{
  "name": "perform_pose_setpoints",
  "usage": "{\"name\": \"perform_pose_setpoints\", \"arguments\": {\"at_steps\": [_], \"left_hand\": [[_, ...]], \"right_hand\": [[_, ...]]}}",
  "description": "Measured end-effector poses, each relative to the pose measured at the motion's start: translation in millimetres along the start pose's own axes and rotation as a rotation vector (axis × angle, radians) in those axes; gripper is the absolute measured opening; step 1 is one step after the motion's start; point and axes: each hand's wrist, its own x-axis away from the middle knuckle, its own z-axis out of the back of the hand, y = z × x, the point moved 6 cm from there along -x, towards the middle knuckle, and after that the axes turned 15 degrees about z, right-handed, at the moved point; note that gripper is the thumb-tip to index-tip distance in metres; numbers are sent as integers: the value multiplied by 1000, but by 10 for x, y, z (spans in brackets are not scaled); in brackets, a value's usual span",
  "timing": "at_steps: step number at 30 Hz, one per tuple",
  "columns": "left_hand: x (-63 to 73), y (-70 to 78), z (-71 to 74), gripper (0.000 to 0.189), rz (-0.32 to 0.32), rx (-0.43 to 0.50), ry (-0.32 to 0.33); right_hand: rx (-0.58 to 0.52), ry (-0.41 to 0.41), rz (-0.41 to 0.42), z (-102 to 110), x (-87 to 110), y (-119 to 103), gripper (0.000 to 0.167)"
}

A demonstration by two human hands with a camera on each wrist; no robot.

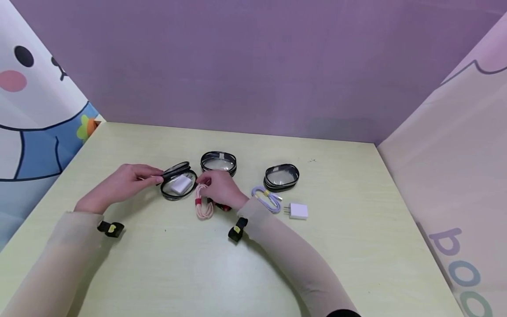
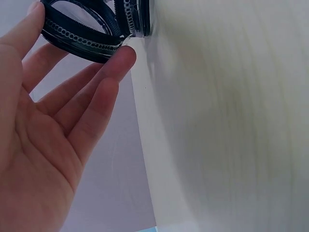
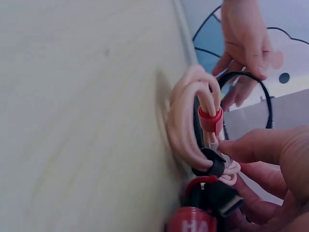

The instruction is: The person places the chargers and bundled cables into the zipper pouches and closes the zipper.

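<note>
My left hand (image 1: 128, 185) pinches the raised, black-zipped lid of a small clear round pouch (image 1: 170, 197), which lies unzipped on the table. A white charger plug (image 1: 181, 184) lies inside it. My right hand (image 1: 222, 187) is just right of this pouch, with thumb and fingertips pinching a coiled pink cable (image 1: 204, 211) bound by a red strap (image 3: 211, 120). A red and black cable (image 3: 193, 218) with a black plug (image 3: 223, 199) sits beside the pink coil, partly hidden under the right hand in the head view.
Two more black-rimmed clear pouches stand on the table, one behind my right hand (image 1: 218, 164) and one farther right (image 1: 282, 178). A coiled lavender cable (image 1: 272, 203) and another white charger plug (image 1: 298, 211) lie near the right forearm. A purple wall (image 1: 253, 79) rises behind the table.
</note>
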Motion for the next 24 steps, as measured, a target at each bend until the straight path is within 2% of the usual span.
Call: {"name": "perform_pose_setpoints", "arguments": {"at_steps": [6,12,20,24], "left_hand": [[7,-2,-8,34,-9,6,10],[6,-9,-20,39,11,9,-17],[11,1,-15,41,58,26,-46],[7,11,-18,41,67,20,-54]], "right_hand": [[-218,75,-54,76,89,28,25],[-339,123,-92,124,122,102,24],[-617,289,-248,104,137,168,18],[-630,359,-291,91,130,166,14]]}}
